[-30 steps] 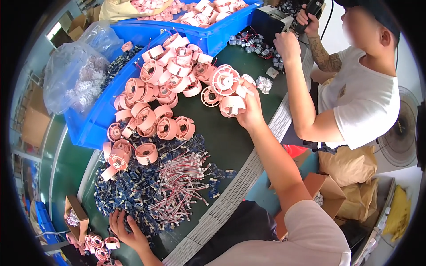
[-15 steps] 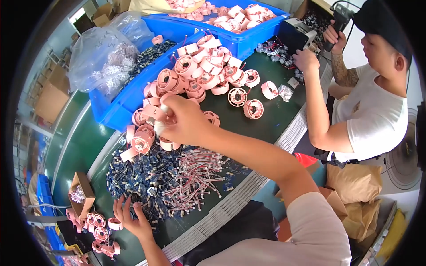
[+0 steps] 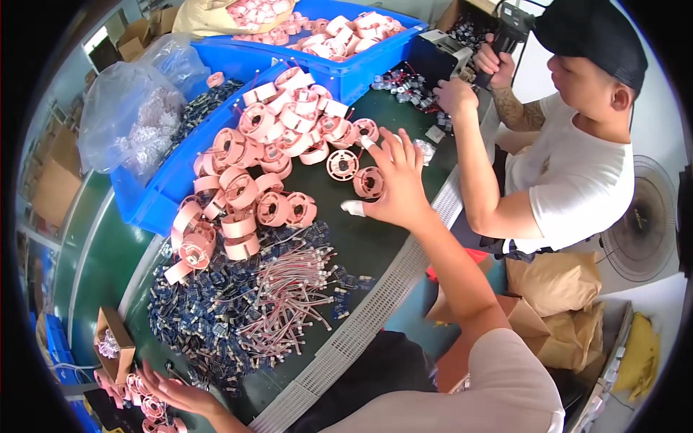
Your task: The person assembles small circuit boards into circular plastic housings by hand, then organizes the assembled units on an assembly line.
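My right hand is spread open over the green work surface, white covers on its thumb and one fingertip. Just left of it lie two pink ring-shaped plastic housings, one upright and one flat with dark parts at its centre. A heap of similar pink housings fills the far middle. At the lower left, my left hand has its fingers stretched out and apart, beside a small group of pink housings. Between the hands lie a pile of small blue circuit boards and a bundle of red-and-white wires.
Blue bins stand along the far side, one holding a clear plastic bag. A small cardboard box is at the left. A white perforated strip edges the surface. At the right a co-worker holds a black tool.
My right hand has left the pink heap and moved right, opening. The left hand has shifted from the circuit boards toward the lower-left housings. The whole view has shifted slightly.
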`<state>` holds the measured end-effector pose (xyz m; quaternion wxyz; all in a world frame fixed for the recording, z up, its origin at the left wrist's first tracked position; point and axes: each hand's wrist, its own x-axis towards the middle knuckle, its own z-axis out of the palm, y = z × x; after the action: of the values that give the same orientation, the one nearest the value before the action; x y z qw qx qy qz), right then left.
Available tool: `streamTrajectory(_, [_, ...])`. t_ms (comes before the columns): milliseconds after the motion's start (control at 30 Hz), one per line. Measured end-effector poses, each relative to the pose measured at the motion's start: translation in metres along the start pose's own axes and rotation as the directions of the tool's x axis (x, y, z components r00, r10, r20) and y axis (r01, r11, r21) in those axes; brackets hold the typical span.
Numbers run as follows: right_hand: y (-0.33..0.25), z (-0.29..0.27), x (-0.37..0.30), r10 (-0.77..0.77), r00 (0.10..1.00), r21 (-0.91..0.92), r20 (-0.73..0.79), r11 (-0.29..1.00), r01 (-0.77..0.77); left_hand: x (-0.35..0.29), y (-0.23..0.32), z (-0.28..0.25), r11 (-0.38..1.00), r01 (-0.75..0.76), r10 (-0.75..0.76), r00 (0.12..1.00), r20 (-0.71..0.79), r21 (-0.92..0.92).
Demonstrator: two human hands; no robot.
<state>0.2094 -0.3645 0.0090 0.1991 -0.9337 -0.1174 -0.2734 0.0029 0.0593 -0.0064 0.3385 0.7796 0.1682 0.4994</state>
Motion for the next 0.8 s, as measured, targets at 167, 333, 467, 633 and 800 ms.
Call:
streamTrajectory(167, [0.042,0.018,0.008,0.017,0.984,-0.06,0.177,0.998,-0.006,-0.001,0.001,-0.003,0.994,-0.09,0.096,0.988,-0.121,0.057])
streamTrajectory(333, [0.046,0.035,0.019,-0.031,0.992,0.06,0.12,0.998,0.023,0.0,0.024,0.008,0.972,-0.213,0.232,0.94,-0.252,0.1])
streamTrajectory(467, [0.051,0.046,0.011,-0.041,0.996,0.037,0.08,0.999,0.038,-0.006,0.016,0.005,0.899,-0.205,0.268,0.956,-0.117,0.388])
streamTrajectory(633, [0.05,0.059,0.012,-0.068,0.997,0.045,-0.026,0.997,0.069,-0.002,0.021,0.002,0.963,-0.107,0.143,0.981,-0.131,0.248])
streamTrajectory(800, [0.039,0.049,0.026,-0.056,0.998,0.017,0.0,0.998,0.056,0.007,-0.082,-0.037,0.989,0.14,-0.147,0.965,-0.219,-0.048])
